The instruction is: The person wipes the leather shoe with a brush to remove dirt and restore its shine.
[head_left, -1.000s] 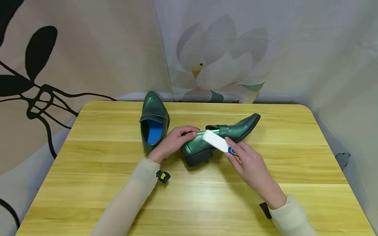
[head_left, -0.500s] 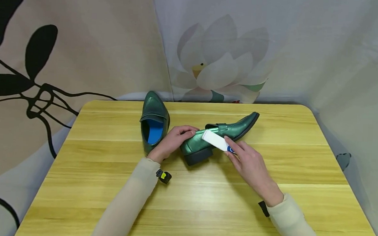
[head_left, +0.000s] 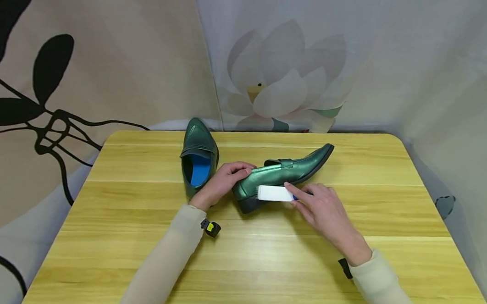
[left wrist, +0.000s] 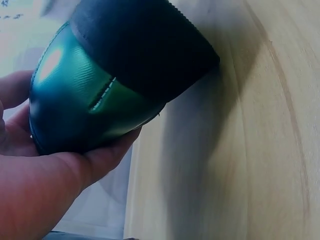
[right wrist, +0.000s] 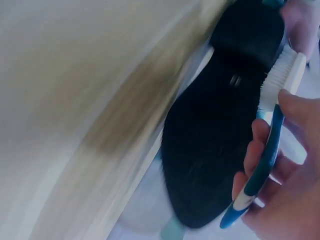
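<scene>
My left hand grips a shiny green loafer by its heel end; the shoe is tipped on its side, toe pointing up and to the right. In the left wrist view its green back and dark heel block show, with the thumb and fingers around the opening. My right hand holds a brush with a white head and a blue-and-white handle. White bristles lie along the edge of the black sole, near the heel, in the right wrist view.
A second green loafer with a blue insole stands upright at the back left, just beyond the left wrist. Both shoes are on a light wooden table. Behind it hangs a pale curtain with a flower print.
The brush has moved down from the shoe's upper side to its lower edge near the heel, and its tilt has become level. The left hand and the shoe have hardly moved.
</scene>
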`<state>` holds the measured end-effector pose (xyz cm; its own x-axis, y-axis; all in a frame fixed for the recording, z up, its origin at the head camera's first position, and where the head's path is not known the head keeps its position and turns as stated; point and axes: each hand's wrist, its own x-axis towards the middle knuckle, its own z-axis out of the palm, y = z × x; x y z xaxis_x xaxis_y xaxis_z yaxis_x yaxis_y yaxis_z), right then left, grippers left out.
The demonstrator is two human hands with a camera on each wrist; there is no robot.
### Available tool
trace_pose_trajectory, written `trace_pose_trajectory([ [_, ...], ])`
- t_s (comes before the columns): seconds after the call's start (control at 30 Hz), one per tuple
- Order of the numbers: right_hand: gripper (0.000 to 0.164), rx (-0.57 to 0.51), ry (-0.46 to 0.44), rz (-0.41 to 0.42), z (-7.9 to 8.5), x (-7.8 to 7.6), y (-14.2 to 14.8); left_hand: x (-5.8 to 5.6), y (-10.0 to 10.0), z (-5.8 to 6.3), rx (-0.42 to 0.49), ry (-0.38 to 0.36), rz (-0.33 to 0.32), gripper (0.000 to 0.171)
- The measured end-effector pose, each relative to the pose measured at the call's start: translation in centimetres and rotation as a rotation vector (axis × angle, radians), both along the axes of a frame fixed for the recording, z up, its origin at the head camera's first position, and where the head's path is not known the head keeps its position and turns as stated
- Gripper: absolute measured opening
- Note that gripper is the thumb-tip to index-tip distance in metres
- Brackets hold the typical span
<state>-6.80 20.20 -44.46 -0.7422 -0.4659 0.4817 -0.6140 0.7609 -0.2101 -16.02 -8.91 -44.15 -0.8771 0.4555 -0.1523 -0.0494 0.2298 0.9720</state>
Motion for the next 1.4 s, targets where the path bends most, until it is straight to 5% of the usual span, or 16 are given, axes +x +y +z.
trace_pose_trajectory([
  [0.17, 0.062, -0.008, 0.014, -0.053, 0.2, 0.1, 1.5, 0.0, 0.0, -0.1, -0.005, 0.018, 0.018, 0.032],
  [0.43, 0.053, 0.029, -0.073, 0.079, 0.3, 0.6, -0.7, 0.2, 0.2, -0.1, -0.013, 0.028, 0.004, 0.032],
  [0.63, 0.041, 0.023, -0.067, -0.030, 0.2, 0.4, 2.0, 0.2, 0.0, -0.3, -0.006, 0.023, 0.020, 0.032],
  [0.83, 0.053, -0.023, -0.023, -0.130, 0.4, 0.4, 4.6, 0.3, 0.1, -0.3, 0.006, 0.011, 0.037, 0.032],
  [0.97, 0.040, -0.035, 0.010, -0.090, 0.2, 0.4, 3.1, 0.4, 0.2, -0.3, 0.006, 0.004, 0.048, 0.032],
  [1.1, 0.056, -0.036, 0.017, 0.004, -0.2, 0.3, 0.1, 0.4, 0.2, -0.2, 0.001, 0.007, 0.052, 0.031],
  [1.23, 0.056, -0.038, 0.011, 0.060, -0.4, 0.1, -2.0, 0.5, 0.3, -0.1, 0.006, 0.014, 0.039, 0.031],
  [1.4, 0.045, -0.094, 0.015, -0.060, -0.2, 0.1, -1.8, 0.6, 0.2, 0.0, 0.004, 0.020, 0.023, 0.032],
])
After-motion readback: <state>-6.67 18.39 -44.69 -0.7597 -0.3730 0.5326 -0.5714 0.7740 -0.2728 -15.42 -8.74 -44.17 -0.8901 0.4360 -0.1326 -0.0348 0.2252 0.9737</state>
